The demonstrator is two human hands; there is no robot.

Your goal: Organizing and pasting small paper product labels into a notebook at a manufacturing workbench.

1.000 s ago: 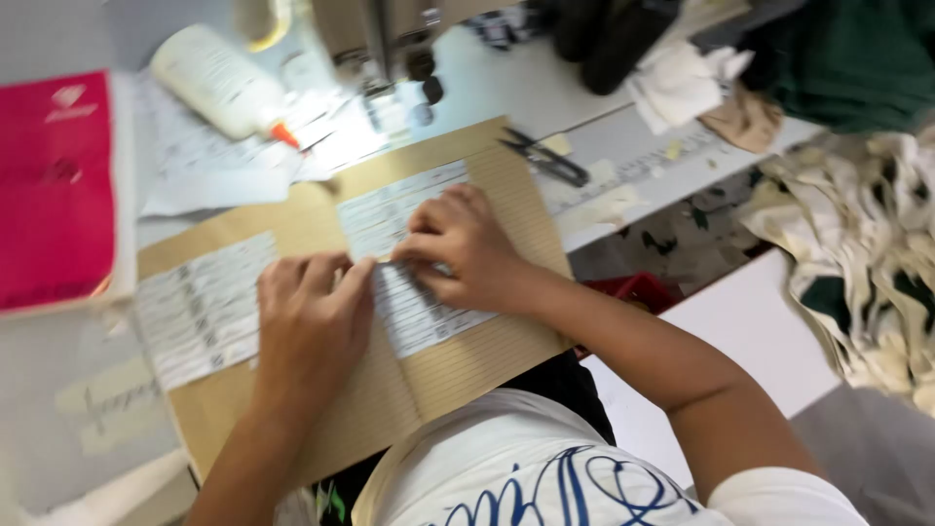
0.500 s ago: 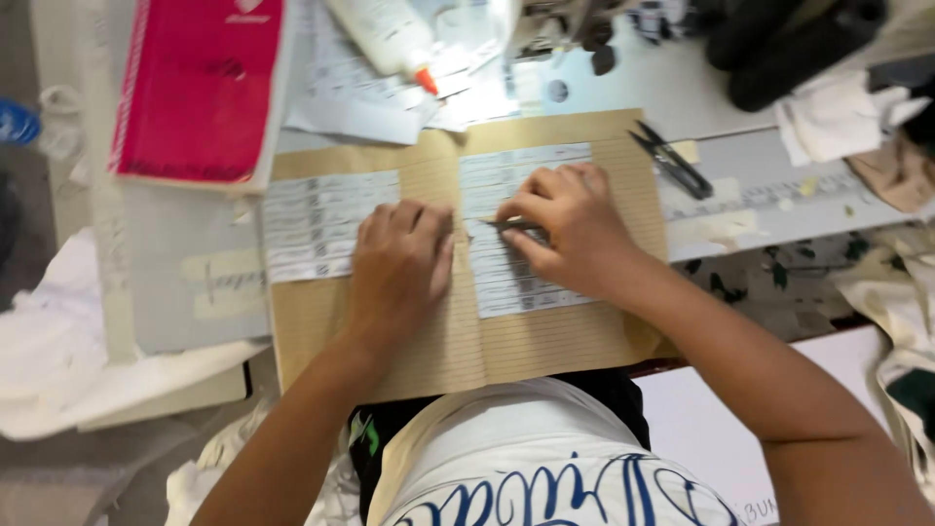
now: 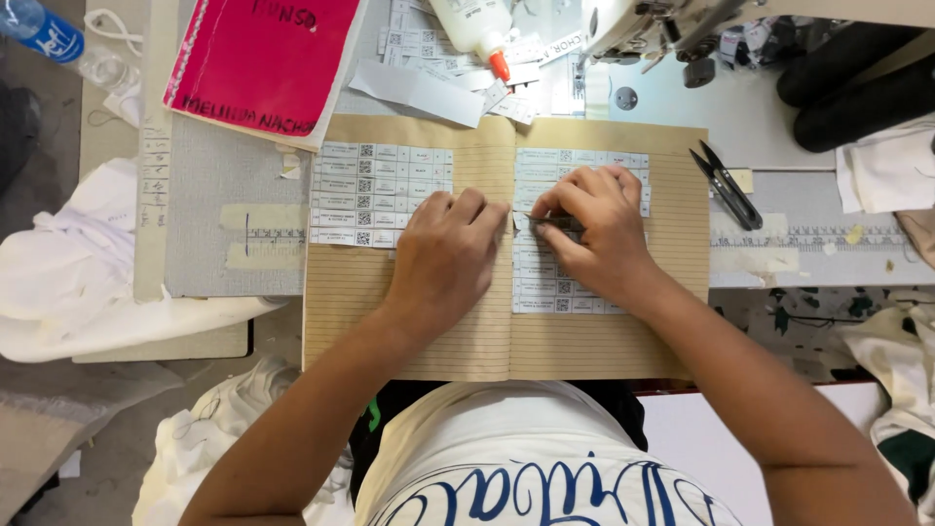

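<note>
An open brown lined notebook (image 3: 419,336) lies in front of me with rows of small white printed labels (image 3: 375,190) stuck on both pages. My left hand (image 3: 443,258) rests flat on the notebook's middle fold, fingers curled down against the paper. My right hand (image 3: 594,229) presses on the right page and pinches a small thin label strip (image 3: 550,222) against the column of labels there. Both hands nearly touch at the fold.
A red notebook (image 3: 263,58) lies at the back left, a white glue bottle (image 3: 472,24) with an orange tip behind the brown notebook. Black thread snips (image 3: 726,185) sit to the right, a sewing machine (image 3: 672,19) behind them. White fabric (image 3: 78,263) hangs at the left.
The view has swung so the notebook sits square in front of me. Both hands stay on the pages, the right one still working the label strip on the right page.
</note>
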